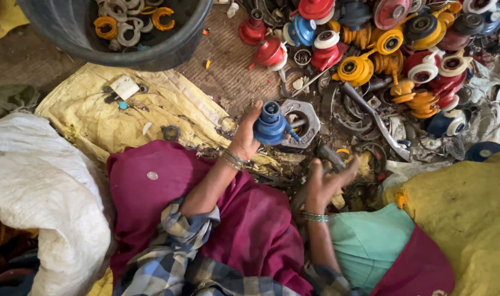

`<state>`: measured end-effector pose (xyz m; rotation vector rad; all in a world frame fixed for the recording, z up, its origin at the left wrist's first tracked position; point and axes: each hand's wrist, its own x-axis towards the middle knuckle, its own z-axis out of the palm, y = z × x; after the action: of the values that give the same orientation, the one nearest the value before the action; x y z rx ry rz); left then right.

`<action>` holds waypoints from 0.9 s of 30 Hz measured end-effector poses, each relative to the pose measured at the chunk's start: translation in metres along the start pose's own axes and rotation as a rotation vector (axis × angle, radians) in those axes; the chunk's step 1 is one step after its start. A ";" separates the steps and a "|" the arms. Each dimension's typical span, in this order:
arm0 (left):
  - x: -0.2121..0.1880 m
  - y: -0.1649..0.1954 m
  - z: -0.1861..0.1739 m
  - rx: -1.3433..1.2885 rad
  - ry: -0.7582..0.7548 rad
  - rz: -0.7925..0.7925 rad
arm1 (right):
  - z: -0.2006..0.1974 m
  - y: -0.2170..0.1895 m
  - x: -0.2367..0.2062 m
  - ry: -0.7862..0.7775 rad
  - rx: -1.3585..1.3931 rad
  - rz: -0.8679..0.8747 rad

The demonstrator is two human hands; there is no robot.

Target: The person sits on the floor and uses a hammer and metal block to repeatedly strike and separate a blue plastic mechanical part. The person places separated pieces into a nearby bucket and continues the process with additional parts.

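My left hand (245, 137) grips a blue plastic pulley-like part (271, 125) and holds it up above the floor, over a grey metal ring plate (307, 121). My right hand (328, 178) is lower and to the right, curled around a dark metal tool handle (329, 155) among the scrap; the hand is blurred. Both wrists carry bangles. A maroon cloth (167, 181) covers my lap beneath the arms.
A heap of red, yellow and blue plastic parts (392, 49) lies ahead right. A dark tub (151, 46) with yellow and white rings stands at top left. A yellow sack (151, 104) is spread on the floor, a white sack (41, 186) left, another yellow sack (469, 208) right.
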<state>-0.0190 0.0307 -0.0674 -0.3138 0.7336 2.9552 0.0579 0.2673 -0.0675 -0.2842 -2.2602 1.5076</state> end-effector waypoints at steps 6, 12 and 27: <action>-0.018 -0.031 0.005 0.098 0.102 -0.178 | 0.024 -0.046 -0.013 -0.374 0.204 -0.018; -0.028 -0.032 0.017 0.574 -0.141 -0.226 | 0.016 -0.010 -0.007 -0.158 0.292 0.127; -0.025 -0.022 0.007 0.667 -0.184 -0.103 | 0.016 -0.032 -0.003 -0.186 0.322 0.261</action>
<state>0.0074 0.0529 -0.0662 -0.0229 1.5344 2.4106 0.0550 0.2402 -0.0445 -0.3665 -2.1326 2.0808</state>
